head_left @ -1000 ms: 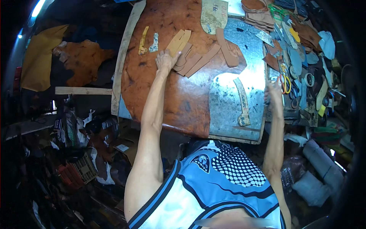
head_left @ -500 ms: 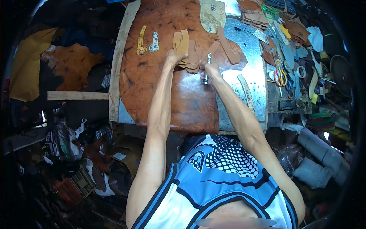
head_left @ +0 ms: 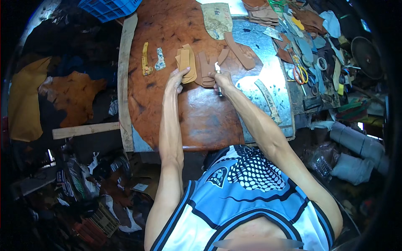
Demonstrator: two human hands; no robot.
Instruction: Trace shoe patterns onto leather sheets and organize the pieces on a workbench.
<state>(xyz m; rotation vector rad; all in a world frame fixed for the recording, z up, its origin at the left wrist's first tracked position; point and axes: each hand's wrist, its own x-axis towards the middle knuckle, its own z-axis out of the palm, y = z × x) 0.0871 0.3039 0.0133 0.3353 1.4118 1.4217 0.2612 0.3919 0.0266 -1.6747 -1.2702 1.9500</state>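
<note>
My left hand (head_left: 177, 79) grips the near left side of several stacked yellow-tan leather pieces (head_left: 186, 63), thumb on top. They rest on or just above a large brown hide (head_left: 155, 100); which, I cannot tell. Closed around a cutting knife (head_left: 220, 93) with a short pale hooked blade is my right hand (head_left: 223, 80). The blade points away from me, and nothing is seen touching its tip. Between the two hands lies a pile of brown leather pieces (head_left: 205, 69), close to my right fingers. Farther right, a longer brown strip (head_left: 239, 52) lies on the hide.
Left on the hide are a yellow template (head_left: 145, 62) and a small white template (head_left: 160, 59). A larger pale template (head_left: 217, 21) lies at the back. A curved template (head_left: 267, 100) rests on the metal sheet. Orange-handled scissors (head_left: 300, 74) and scraps crowd the right.
My left hand has drawn the yellow-tan pieces leftward, apart from the brown pile. My right hand still holds the knife beside that pile. The whole view has shifted slightly.
</note>
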